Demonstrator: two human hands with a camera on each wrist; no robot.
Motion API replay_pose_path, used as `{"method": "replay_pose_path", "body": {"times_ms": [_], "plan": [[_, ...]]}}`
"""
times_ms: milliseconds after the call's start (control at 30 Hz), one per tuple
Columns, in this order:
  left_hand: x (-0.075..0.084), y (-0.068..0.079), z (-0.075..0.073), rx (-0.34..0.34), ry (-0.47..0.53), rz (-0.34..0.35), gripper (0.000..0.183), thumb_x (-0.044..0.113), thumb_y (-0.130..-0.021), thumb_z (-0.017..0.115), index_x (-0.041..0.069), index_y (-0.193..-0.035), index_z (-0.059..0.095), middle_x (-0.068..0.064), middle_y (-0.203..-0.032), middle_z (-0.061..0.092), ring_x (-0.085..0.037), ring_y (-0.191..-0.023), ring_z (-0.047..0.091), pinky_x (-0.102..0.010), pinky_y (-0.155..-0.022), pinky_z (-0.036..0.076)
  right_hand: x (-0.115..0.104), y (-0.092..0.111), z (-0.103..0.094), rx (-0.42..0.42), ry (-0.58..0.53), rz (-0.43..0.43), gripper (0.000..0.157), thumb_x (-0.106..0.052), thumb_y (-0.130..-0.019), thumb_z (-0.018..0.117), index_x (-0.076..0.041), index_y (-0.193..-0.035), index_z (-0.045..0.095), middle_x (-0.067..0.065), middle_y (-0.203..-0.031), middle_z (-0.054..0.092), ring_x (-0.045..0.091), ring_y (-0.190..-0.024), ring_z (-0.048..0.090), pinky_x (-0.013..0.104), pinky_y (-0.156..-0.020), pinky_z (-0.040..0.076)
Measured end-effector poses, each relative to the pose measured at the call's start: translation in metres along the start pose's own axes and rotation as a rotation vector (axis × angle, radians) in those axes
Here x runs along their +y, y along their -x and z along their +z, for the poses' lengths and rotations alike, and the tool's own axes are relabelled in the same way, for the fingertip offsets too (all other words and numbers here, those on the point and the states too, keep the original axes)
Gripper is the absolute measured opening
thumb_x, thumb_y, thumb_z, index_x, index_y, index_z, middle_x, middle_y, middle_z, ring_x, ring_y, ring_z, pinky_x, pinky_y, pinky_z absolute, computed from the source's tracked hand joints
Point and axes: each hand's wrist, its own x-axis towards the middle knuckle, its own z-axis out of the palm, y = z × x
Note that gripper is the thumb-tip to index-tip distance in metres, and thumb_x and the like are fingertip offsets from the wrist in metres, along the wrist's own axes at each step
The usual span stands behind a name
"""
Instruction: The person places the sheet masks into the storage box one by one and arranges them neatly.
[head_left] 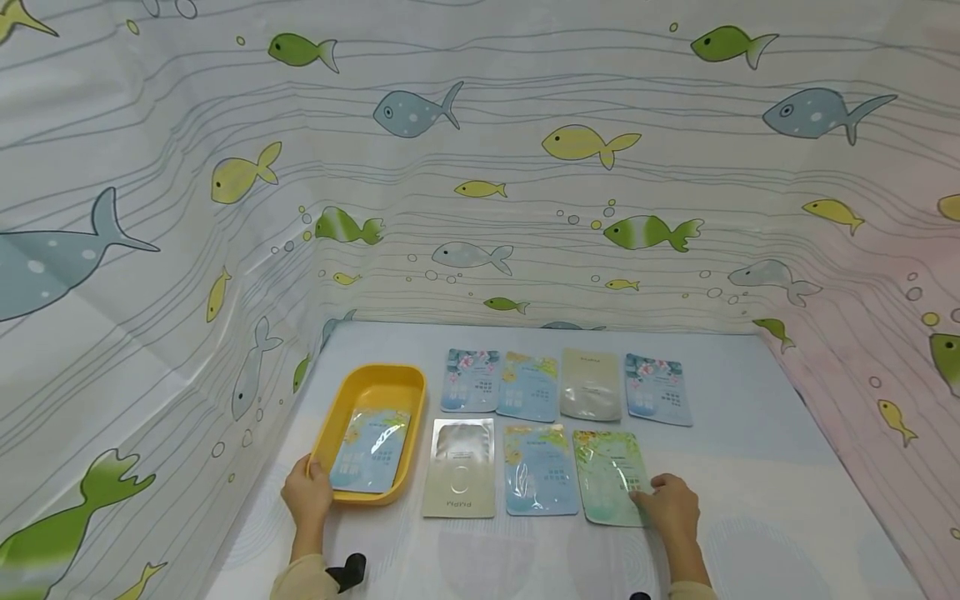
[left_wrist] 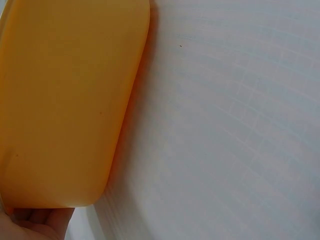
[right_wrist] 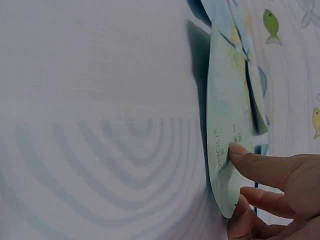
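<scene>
At the left, my left hand (head_left: 307, 493) grips the near left corner of a yellow tray (head_left: 417, 392), with the fingers under its rim in the left wrist view. A blue sheet mask packet (head_left: 371, 454) lies inside the tray. My right hand (head_left: 671, 506) pinches the right edge of a green sheet mask packet (head_left: 609, 475), thumb on top and fingers beneath. In the right wrist view, this green packet (right_wrist: 225, 115) has its edge slightly raised from the table. Left of it lie another blue packet (head_left: 540, 471) and a silver-beige packet (head_left: 459, 479).
A back row holds a floral blue packet (head_left: 470, 383), a yellow-flowered blue packet (head_left: 527, 387), a beige packet (head_left: 591, 387) and a second floral packet (head_left: 658, 390). Fish-patterned sheeting (head_left: 480, 225) walls the table (head_left: 750, 467) at the back and sides.
</scene>
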Motion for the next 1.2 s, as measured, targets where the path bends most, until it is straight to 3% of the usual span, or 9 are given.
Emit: {"method": "replay_pose_path", "body": {"times_ms": [233,500,700,867,1033,1200], "plan": [[0.0,0.0,0.0,0.014,-0.004,0.021,0.028,0.0,-0.091,0.042,-0.018,-0.105,0.057,-0.04,-0.104,0.057,-0.059,-0.097,0.05,-0.062,-0.085,0.038,0.001,-0.002,-0.004,-0.042,-0.01,0.011,0.042,-0.017,-0.077,0.074,0.016,-0.096,0.056,0.03,-0.091,0.061,0.042,-0.082,0.059,0.045,-0.068,0.049],[0.0,-0.001,0.0,0.023,0.01,0.035,0.027,-0.002,-0.09,0.043,-0.019,-0.106,0.057,-0.04,-0.104,0.057,-0.058,-0.099,0.05,-0.061,-0.087,0.038,0.008,-0.005,-0.015,-0.102,-0.04,-0.039,0.029,-0.013,-0.077,0.072,0.012,-0.088,0.063,0.02,-0.079,0.064,0.025,-0.068,0.058,0.032,-0.056,0.046],[0.0,0.0,0.0,0.009,0.001,0.012,0.029,-0.002,-0.09,0.043,-0.02,-0.108,0.056,-0.04,-0.106,0.056,-0.058,-0.101,0.05,-0.06,-0.089,0.038,0.014,-0.006,-0.021,-0.195,-0.249,0.012,0.023,-0.001,-0.077,0.068,0.015,-0.092,0.061,0.011,-0.073,0.062,0.016,-0.06,0.055,0.028,-0.055,0.047],[0.0,0.0,-0.001,-0.014,-0.005,-0.015,0.029,0.0,-0.092,0.043,-0.019,-0.11,0.055,-0.04,-0.109,0.056,-0.057,-0.102,0.049,-0.061,-0.089,0.037,0.021,-0.003,-0.025,-0.227,-0.415,-0.001,0.024,0.006,-0.078,0.064,0.02,-0.097,0.058,0.01,-0.077,0.064,0.015,-0.061,0.059,0.029,-0.058,0.051],[-0.005,0.0,0.0,-0.021,0.032,-0.012,0.032,0.005,-0.093,0.042,-0.019,-0.111,0.055,-0.04,-0.108,0.055,-0.058,-0.102,0.048,-0.062,-0.089,0.036,0.025,-0.001,-0.03,-0.221,-0.51,0.0,0.029,0.006,-0.08,0.064,0.021,-0.103,0.057,0.011,-0.077,0.067,0.015,-0.065,0.062,0.029,-0.06,0.053],[-0.01,-0.001,0.003,0.007,0.053,0.015,0.036,0.01,-0.091,0.042,-0.018,-0.109,0.056,-0.04,-0.105,0.057,-0.059,-0.099,0.047,-0.061,-0.088,0.036,0.024,0.001,-0.035,-0.246,-0.539,-0.004,0.027,0.005,-0.082,0.062,0.019,-0.104,0.058,0.009,-0.078,0.067,0.016,-0.068,0.063,0.031,-0.063,0.054]]}}
